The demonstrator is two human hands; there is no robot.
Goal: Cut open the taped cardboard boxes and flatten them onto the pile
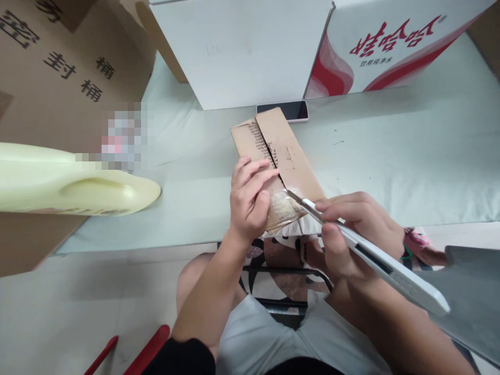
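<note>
- widest of all, we have the table (187, 219) under its pale green cloth, giving everything a flat bed to work on.
- behind it stands the white carton (250, 47), printed red on its right panel, pushed back so, we'd guess, the near side has room.
- off to our left, the yellow bottle (78, 179) sits well apart from the action.
- front and centre, here's the small cardboard box (289, 151), lying on the cloth by the table's near edge, angled so its seam runs towards us: handy for reach, we'd say.
- on it, our left hand (250, 195) lies flattened, fingers outstretched, probably pinning it against sliding.
- our right hand (363, 216) is closed round the utility knife (398, 273), thumb one side, fingers the other, likely for steering.
- the phone (297, 111) lies partly hidden behind the box's far end.
- clear tape (287, 208) shines at the near end.
- and the blade (295, 197) meets the seam there, though contact we can't confirm!
</note>
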